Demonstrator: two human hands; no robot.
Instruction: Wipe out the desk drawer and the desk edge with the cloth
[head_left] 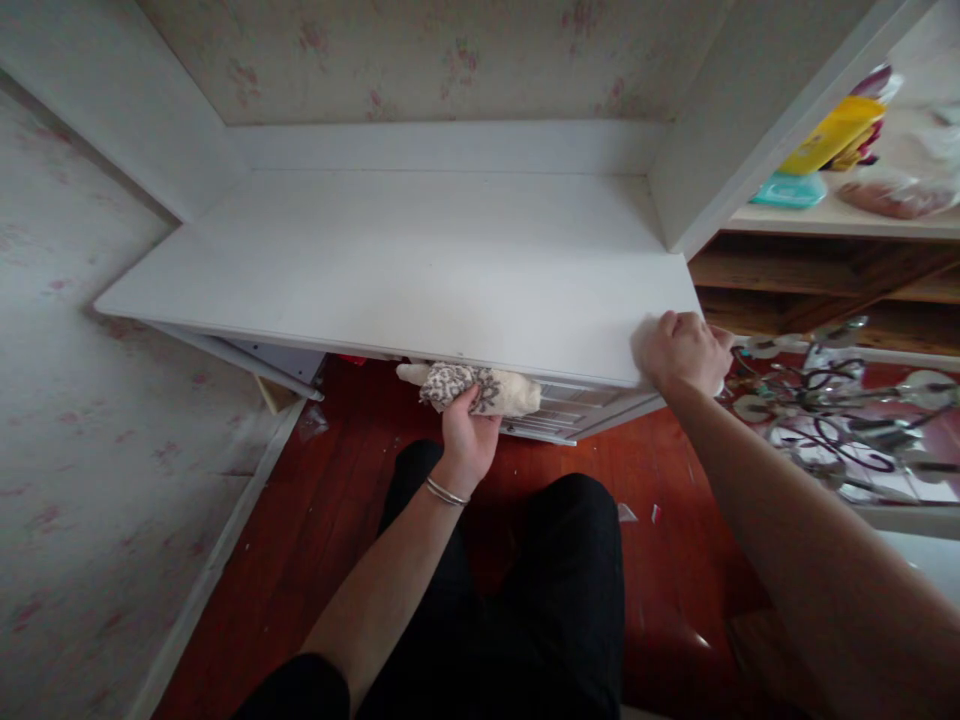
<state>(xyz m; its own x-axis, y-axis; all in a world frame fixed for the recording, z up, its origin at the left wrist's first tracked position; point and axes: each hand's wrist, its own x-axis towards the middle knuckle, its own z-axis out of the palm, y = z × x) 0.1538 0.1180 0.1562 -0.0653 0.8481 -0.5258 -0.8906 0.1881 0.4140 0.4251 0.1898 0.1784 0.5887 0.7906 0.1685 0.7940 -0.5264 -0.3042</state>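
My left hand (471, 440) is closed on a folded cream cloth with a grey-brown pattern (517, 393), just below the front edge of the white cabinet top (420, 260). The thumb lies over the cloth and the other fingers are hidden behind or under it. At the top's right front corner rests my right hand (684, 352), curled like a fist. A small pale patch shows beneath its outer side, and what it holds, if anything, cannot be made out. Under the top are a white panelled door (574, 398) and an opening on the left.
At right stands a chandelier with curled metal arms (840, 420). Behind it, a shelf (847, 225) carries a yellow item (832, 138), a turquoise container (789, 190) and plastic bags. Bits of litter (626, 513) lie on the red wooden floor (660, 580). A papered wall (82, 430) borders the left.
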